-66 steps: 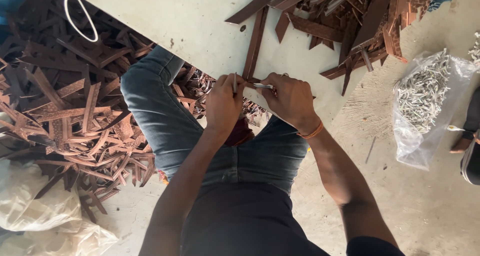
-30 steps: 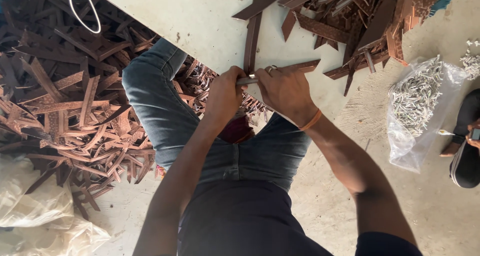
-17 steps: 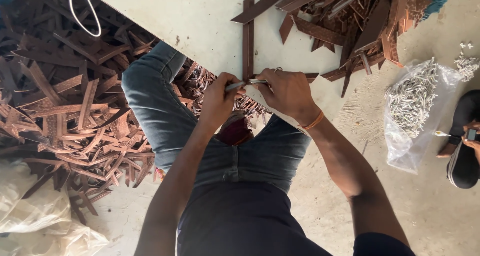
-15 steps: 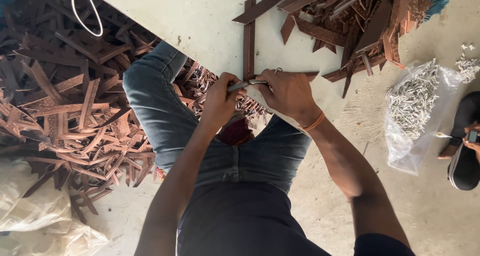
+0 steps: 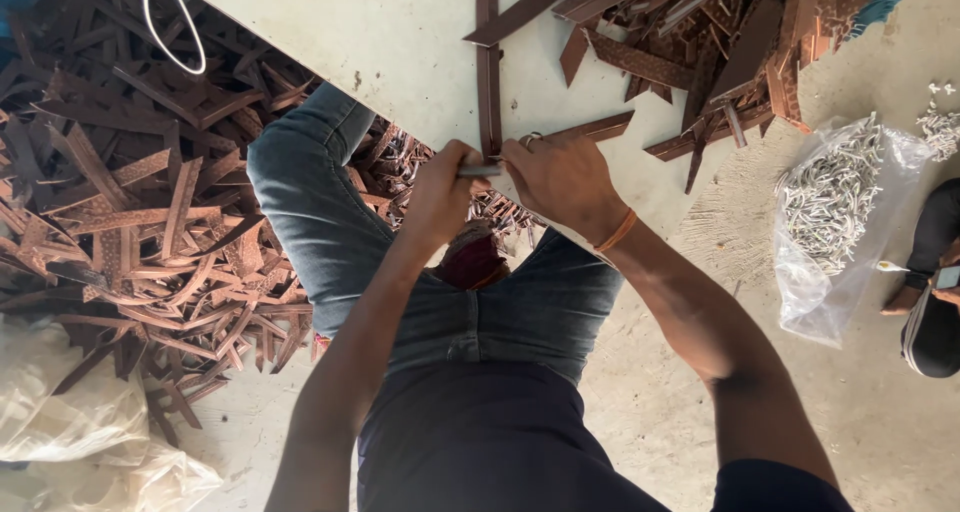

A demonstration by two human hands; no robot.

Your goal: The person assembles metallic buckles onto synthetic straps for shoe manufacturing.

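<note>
Gripping brown strip (image 5: 488,92) | right hand (image 5: 562,177) fingers | left hand (image 5: 440,187) clenched, seemingly on tool

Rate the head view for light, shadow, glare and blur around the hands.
Head view: soft, even daylight; only faint shadows under the left hand and right hand. The pale board is bright but not blown out; the clear bag shows mild sheen. Hands and the brown strip are fairly sharp; the frame edges bend slightly from the wide lens.
</note>
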